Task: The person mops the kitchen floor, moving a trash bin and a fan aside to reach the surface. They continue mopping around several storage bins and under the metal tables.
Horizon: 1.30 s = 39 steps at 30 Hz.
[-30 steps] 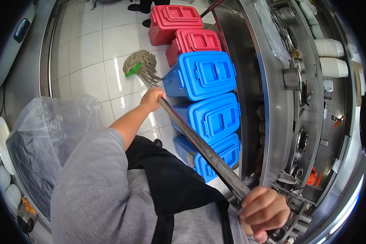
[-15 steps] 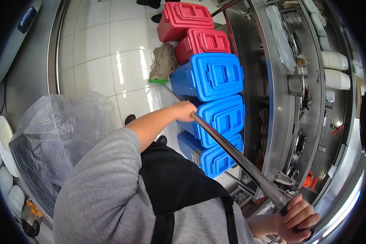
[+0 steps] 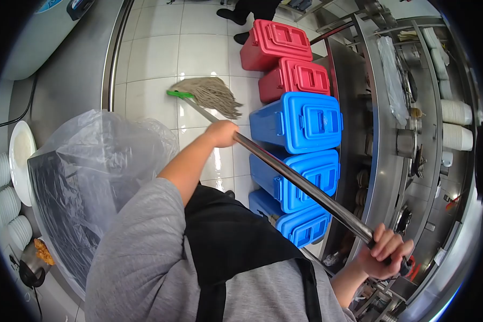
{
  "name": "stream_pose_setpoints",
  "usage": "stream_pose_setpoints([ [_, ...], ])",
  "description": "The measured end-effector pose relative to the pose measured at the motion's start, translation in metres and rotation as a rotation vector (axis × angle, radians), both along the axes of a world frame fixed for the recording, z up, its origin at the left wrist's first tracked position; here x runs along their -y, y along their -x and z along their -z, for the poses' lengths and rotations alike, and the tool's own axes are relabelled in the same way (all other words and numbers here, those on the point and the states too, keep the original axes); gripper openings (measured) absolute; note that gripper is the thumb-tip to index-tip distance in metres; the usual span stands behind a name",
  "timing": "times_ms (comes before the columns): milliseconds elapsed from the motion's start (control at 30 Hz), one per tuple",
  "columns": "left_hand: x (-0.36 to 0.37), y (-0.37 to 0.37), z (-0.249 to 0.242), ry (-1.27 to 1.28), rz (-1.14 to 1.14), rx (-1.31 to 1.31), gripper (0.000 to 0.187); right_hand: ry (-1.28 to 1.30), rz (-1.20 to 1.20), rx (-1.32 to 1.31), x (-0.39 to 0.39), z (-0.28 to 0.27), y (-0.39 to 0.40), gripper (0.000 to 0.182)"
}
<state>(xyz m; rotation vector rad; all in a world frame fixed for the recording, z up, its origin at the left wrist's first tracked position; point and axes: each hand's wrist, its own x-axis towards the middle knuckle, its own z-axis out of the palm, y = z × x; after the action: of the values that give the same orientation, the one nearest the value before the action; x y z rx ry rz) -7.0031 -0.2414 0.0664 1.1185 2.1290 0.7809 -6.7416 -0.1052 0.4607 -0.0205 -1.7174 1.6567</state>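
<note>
Mop out on the kitchen tiles, both hands on the pole

So I'm standing here and there's someone in a grey shirt and black apron (image 3: 236,236) with a mop (image 3: 212,94). The mop head lies on the white tiled floor (image 3: 150,56), upper middle of the frame, strands fanned out to the right of its green clamp (image 3: 181,94). The strand tips are just beside the nearest blue bin (image 3: 271,126), not touching it as far as I can see.

The metal handle (image 3: 300,181) slants down to the lower right. Left hand (image 3: 222,133) is partway along it, fingers wrapped round the pole. Right hand (image 3: 380,258) has its fingers curled tight near the black-gripped end, lower right.

Right of the mop there's a row of lidded bins: two red bins (image 3: 282,45) at the top, then three blue bins (image 3: 311,174) below, and the pole crosses in front of the lower blue ones. Another person's dark shoes (image 3: 231,16) are by the top red bin.

Left side is a steel table (image 3: 75,70), with clear plastic (image 3: 112,150) bunched below it, plus a big white plate (image 3: 22,161) and stacked dishes (image 3: 8,204) at the edge. Over on the right, steel shelves hold white bowls (image 3: 457,137) and a metal pot (image 3: 406,143).
</note>
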Motion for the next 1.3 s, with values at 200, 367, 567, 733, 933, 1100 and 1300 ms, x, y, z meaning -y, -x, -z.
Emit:
stream_pose_setpoints([
  [200, 0.097, 0.014, 0.058, -0.065, -0.353, -0.148, 0.018, 0.248, -0.184, 0.158, -0.001, 0.068, 0.035, 0.023],
  [367, 0.154, -0.006, 0.07, 0.053, -0.624, -0.15, 0.019, 0.324, -0.336, 0.381, 0.007, 0.117, 0.034, 0.015],
  [567, 0.119, -0.038, 0.059, 0.334, -0.559, -0.045, 0.036, 0.105, -0.481, 0.406, -0.02, 0.096, -0.014, 0.011],
  [733, 0.036, -0.121, 0.038, 0.098, -0.517, -0.108, 0.032, -0.023, -0.389, 0.296, -0.063, 0.064, -0.102, 0.015],
  [933, -0.088, -0.257, 0.019, -0.171, -0.387, -0.075, 0.027, -0.158, -0.322, 0.123, -0.121, 0.006, -0.227, 0.028],
  [1100, -0.153, -0.37, -0.014, -0.258, -0.164, 0.061, 0.022, -0.128, -0.449, -0.073, -0.142, -0.042, -0.319, 0.032],
  [1300, -0.156, -0.448, -0.03, -0.152, 0.122, 0.143, 0.023, -0.114, -0.283, -0.217, -0.12, -0.063, -0.377, 0.035],
])
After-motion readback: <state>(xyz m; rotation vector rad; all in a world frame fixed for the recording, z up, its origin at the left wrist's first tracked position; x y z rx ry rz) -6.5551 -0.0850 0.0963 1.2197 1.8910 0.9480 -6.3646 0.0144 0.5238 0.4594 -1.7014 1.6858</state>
